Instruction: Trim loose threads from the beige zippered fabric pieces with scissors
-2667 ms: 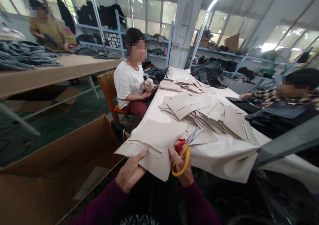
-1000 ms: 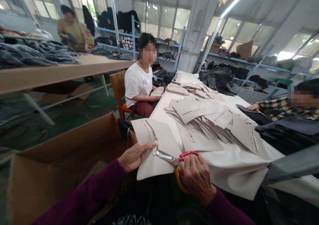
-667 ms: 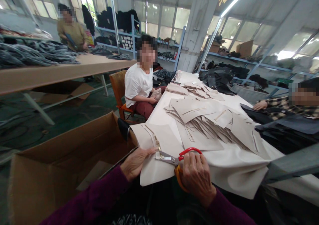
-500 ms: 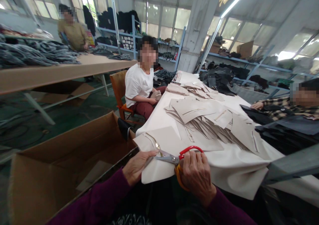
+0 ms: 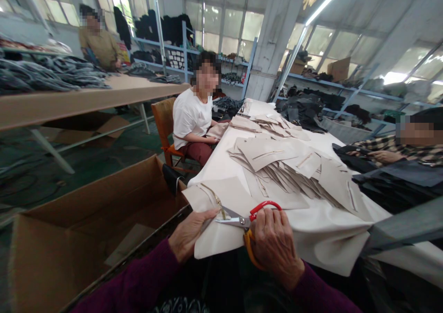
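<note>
Here, one scissors, two hands.

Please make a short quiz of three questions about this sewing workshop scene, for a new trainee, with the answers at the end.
1. True or false: the right hand holds scissors with red and yellow handles.
2. What does the left hand grip?
A. a black garment
B. the beige fabric piece with a zipper
C. the cardboard box
3. Fill in: the scissor blades point toward the ____ sewn on the beige fabric piece.

Key
1. True
2. B
3. zipper
</note>
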Tool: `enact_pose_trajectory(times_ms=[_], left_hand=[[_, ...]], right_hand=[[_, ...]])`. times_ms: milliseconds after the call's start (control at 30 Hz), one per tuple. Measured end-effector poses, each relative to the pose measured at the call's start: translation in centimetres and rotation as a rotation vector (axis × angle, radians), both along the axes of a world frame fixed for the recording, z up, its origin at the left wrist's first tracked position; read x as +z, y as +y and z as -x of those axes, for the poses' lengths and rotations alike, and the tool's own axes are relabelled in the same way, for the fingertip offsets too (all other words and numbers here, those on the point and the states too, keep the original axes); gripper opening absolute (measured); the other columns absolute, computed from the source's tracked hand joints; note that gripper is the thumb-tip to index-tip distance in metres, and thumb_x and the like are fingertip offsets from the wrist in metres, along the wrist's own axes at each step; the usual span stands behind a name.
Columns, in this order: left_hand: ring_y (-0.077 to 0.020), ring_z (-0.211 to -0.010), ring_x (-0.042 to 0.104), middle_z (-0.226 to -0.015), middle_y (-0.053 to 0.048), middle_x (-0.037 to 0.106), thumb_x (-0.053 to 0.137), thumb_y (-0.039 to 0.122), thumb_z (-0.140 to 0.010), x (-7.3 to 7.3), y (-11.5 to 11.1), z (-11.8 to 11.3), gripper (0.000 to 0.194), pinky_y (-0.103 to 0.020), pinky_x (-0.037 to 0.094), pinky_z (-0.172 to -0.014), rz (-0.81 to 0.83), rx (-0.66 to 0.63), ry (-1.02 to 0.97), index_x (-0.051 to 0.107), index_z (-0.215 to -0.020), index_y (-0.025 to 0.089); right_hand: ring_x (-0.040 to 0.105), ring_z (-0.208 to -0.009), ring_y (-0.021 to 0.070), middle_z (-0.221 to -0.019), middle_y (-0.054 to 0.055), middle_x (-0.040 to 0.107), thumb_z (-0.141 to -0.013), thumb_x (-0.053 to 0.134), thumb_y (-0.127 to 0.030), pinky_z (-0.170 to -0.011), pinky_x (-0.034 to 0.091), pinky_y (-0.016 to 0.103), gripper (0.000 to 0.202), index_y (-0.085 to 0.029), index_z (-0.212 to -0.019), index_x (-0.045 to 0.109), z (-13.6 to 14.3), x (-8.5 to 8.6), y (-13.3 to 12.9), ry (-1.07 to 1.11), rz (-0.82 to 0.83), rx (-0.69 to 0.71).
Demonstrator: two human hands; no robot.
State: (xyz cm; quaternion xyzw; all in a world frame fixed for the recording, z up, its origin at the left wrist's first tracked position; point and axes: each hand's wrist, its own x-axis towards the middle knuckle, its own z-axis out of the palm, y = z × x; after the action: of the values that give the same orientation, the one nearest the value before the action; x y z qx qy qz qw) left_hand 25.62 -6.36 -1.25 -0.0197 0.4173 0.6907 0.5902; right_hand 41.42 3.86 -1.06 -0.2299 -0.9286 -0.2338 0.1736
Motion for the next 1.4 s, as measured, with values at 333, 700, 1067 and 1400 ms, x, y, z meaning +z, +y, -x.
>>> enact_pose_trajectory(times_ms=[333, 700, 1067, 1400], left_hand=[[-0.0230, -0.068, 0.065, -0.080, -0.012, 0.067, 0.057, 0.006, -0.072, 0.4, -0.6, 0.5, 0.030, -0.032, 0.055, -0.068, -0.099, -0.013, 0.084, 0.060, -0.101, 0.006], [-0.0240, -0.070, 0.064, -0.087, -0.015, 0.066, 0.054, 0.002, -0.071, 1.0, -0.8, 1.0, 0.037, -0.032, 0.054, -0.066, -0.075, 0.033, 0.155, 0.057, -0.108, 0.004], [-0.0240, -0.083, 0.063, -0.099, -0.015, 0.063, 0.056, 0.004, -0.073, 0.1, -0.6, 1.3, 0.042, -0.035, 0.051, -0.079, -0.150, 0.056, 0.212, 0.053, -0.115, 0.008], [-0.0237, -0.107, 0.052, -0.108, -0.011, 0.061, 0.066, 0.026, -0.071, 0.6, -0.4, 1.4, 0.044, -0.036, 0.037, -0.099, -0.234, 0.403, 0.522, 0.056, -0.112, 0.010]], right_hand=[[0.039, -0.061, 0.0224, -0.065, 0.007, 0.044, -0.082, 0.042, -0.022, -0.061, 0.031, 0.039, 0.014, -0.017, -0.071, 0.047, 0.4, 1.4, -0.5, 0.006, -0.217, 0.043], [0.039, -0.057, 0.0223, -0.061, 0.007, 0.045, -0.079, 0.044, -0.027, -0.060, 0.028, 0.038, 0.015, -0.018, -0.068, 0.046, 0.0, 2.1, -0.3, -0.067, -0.187, 0.131], [0.046, -0.055, 0.0187, -0.061, 0.004, 0.052, -0.084, 0.038, -0.026, -0.060, 0.026, 0.032, 0.021, -0.017, -0.070, 0.050, -0.4, 0.6, 2.6, 0.050, 0.000, 0.279], [0.048, -0.066, 0.0160, -0.075, 0.000, 0.050, -0.081, 0.048, -0.046, -0.063, 0.034, 0.028, 0.029, -0.019, -0.088, 0.040, -1.4, 0.9, 3.4, 0.189, 0.629, 0.006]])
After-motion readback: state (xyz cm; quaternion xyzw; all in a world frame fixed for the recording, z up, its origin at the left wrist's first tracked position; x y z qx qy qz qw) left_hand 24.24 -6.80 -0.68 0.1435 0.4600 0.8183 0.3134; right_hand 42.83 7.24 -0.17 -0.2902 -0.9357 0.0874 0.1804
